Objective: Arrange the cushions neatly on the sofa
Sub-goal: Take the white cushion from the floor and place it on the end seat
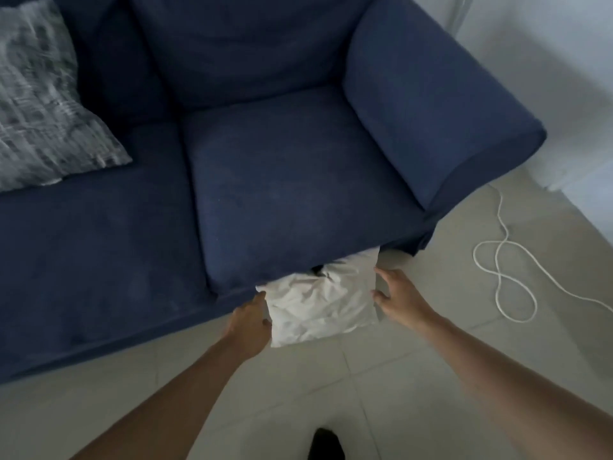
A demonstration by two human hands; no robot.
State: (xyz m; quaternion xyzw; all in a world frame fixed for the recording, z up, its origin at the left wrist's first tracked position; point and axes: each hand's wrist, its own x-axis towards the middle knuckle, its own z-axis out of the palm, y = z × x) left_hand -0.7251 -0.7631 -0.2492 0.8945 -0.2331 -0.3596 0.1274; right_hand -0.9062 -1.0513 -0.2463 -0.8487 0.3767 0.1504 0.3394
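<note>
A crumpled white cushion (pixel 320 298) leans against the front of the dark blue sofa (pixel 285 180), low down by the floor under the right seat. My left hand (pixel 250 322) grips its left edge. My right hand (pixel 394 295) touches its right edge with fingers spread. A grey patterned cushion (pixel 43 101) lies tilted on the sofa's left seat against the backrest.
The sofa's right armrest (pixel 441 104) stands beside a white wall. A white cable (pixel 507 270) lies looped on the pale tiled floor (pixel 398 376) to the right. A dark shoe tip (pixel 325 444) shows at the bottom edge.
</note>
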